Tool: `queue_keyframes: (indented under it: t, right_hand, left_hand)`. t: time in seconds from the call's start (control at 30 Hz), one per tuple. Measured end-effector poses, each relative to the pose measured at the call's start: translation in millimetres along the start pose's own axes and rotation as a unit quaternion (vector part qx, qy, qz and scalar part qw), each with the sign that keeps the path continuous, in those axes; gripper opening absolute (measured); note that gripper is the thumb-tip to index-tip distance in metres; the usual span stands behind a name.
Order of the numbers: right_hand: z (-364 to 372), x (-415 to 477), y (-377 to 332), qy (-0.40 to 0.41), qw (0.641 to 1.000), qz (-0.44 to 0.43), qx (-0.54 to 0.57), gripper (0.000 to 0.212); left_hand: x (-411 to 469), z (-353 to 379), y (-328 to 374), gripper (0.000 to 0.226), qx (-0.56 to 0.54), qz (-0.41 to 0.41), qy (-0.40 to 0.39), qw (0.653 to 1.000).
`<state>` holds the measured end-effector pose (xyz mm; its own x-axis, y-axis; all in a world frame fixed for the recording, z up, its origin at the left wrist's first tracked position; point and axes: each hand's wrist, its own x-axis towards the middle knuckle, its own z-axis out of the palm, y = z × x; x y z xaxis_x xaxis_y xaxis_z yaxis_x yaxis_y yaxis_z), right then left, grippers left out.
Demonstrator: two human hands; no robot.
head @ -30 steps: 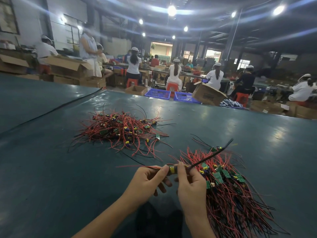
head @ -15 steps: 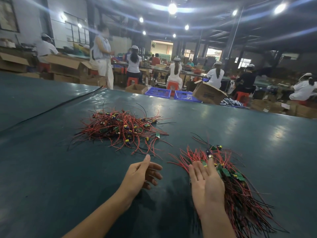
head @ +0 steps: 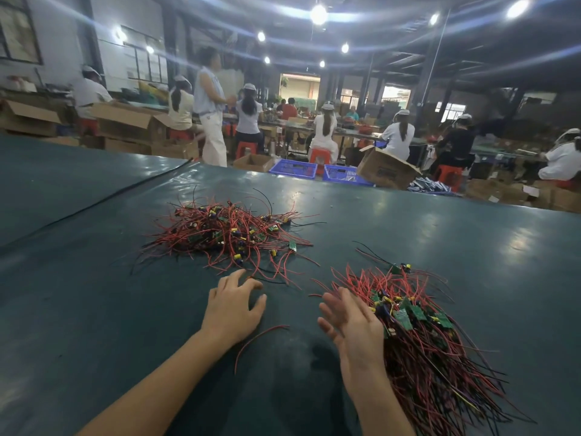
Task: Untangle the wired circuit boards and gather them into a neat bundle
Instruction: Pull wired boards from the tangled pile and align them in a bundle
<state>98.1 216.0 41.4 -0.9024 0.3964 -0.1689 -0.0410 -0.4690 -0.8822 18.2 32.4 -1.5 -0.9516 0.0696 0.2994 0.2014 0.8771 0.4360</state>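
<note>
Head view: the gathered bundle [head: 418, 341] of wired boards lies near the table's [head: 94, 309] near right edge. The right hand [head: 352, 325], fingers straight, sits alongside it, perhaps to square it. The left hand [head: 234, 309], fingers spread and empty, hovers by the tangled heap [head: 226, 237] mid-table.

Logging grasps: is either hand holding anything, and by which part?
Nothing held. Left hand open near the tangled pile; right hand open beside the bundle.

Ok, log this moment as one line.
left hand: open, by tangled pile | right hand: open, at gathered bundle | loose red wire: on table between hands
</note>
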Motion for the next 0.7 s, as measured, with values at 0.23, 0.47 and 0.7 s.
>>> queue_keyframes:
  t: [0.23, 0.47, 0.7]
  right_hand:
    - [2, 0, 14, -0.019, 0.996, -0.038, -0.072, 0.008]
    - [0, 4, 15, -0.026, 0.995, -0.052, -0.081, 0.007]
    - [-2, 6, 15, -0.031, 0.994, -0.060, -0.090, 0.007]
  left_hand:
    - [36, 8, -7, 0.044, 0.076, 0.026, -0.057, 0.995]
    - [46, 12, -6, 0.038, 0.106, 0.058, -0.067, 0.990]
    - [67, 10, 0, 0.046, 0.094, 0.030, -0.107, 0.989]
